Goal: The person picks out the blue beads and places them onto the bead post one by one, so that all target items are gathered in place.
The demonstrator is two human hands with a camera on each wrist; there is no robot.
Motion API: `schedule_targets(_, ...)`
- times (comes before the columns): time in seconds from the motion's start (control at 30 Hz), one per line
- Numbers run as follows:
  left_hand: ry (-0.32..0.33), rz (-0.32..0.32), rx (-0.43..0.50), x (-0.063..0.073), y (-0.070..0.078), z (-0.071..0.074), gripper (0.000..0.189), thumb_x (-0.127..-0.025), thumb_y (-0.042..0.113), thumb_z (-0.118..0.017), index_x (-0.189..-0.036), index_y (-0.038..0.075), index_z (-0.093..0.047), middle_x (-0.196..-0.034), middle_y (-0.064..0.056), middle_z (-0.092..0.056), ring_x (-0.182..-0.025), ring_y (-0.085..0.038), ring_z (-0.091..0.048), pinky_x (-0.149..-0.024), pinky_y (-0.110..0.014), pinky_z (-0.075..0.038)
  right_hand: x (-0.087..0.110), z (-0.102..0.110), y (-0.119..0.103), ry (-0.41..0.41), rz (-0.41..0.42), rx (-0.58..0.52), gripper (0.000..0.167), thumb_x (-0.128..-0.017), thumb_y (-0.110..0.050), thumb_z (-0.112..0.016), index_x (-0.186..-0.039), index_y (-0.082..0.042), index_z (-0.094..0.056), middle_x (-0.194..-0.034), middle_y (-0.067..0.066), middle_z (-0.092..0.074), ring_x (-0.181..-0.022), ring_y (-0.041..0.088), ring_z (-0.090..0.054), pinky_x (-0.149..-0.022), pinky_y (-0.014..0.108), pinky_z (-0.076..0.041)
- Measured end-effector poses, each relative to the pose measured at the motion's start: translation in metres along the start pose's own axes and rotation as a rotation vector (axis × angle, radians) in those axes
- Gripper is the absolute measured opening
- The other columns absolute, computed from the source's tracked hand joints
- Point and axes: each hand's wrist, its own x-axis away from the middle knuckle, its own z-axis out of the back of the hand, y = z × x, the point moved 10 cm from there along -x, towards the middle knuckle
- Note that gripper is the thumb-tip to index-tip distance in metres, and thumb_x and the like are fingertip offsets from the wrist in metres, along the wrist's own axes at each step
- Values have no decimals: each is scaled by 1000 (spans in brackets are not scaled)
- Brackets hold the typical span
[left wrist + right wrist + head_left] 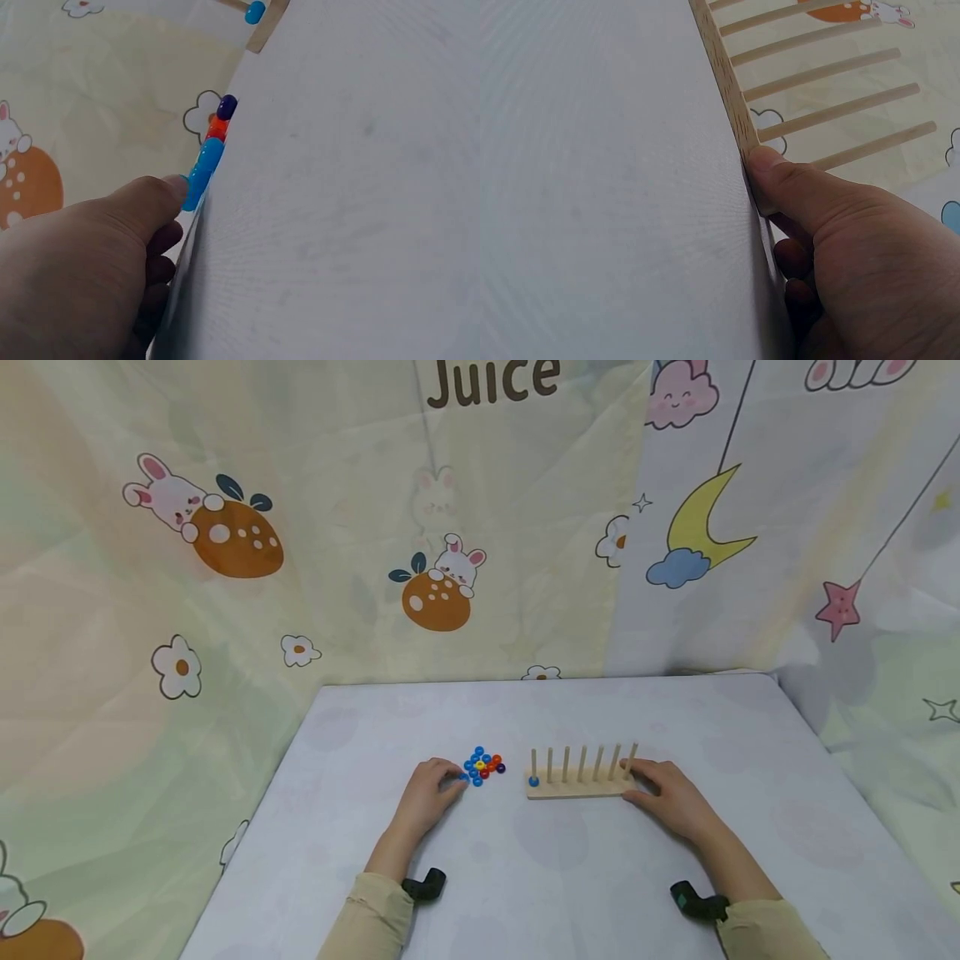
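Note:
At the left edge of a small cluster of beads [480,768], my left hand [429,791] pinches a blue bead [463,777] between thumb and forefinger. The cluster is mostly blue, with red, orange, yellow and dark purple ones. My right hand [671,795] grips the right end of a wooden peg board [577,790], thumb along its front edge in the right wrist view. Several upright pegs stand in a row on the board. One blue bead [534,782] sits at the bottom of the leftmost peg.
The board and beads lie on a white-covered table [555,877]. A printed cloth [337,568] with rabbits, flowers and a moon hangs behind it. Each wrist wears a black camera mount, the left one [426,886] and the right one [699,902].

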Motion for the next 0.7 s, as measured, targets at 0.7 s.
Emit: schedule_targets(0.7, -6, -97, 105, -18, 50, 24, 24, -94, 32, -69, -115, 21, -67, -116, 7, -64, -108, -16, -61, -94, -39, -54, 0, 1, -1, -8, -11, 5, 57, -90, -37, -71, -139, -12, -56, -137, 17, -58, -122, 38, -51, -102, 61, -40)
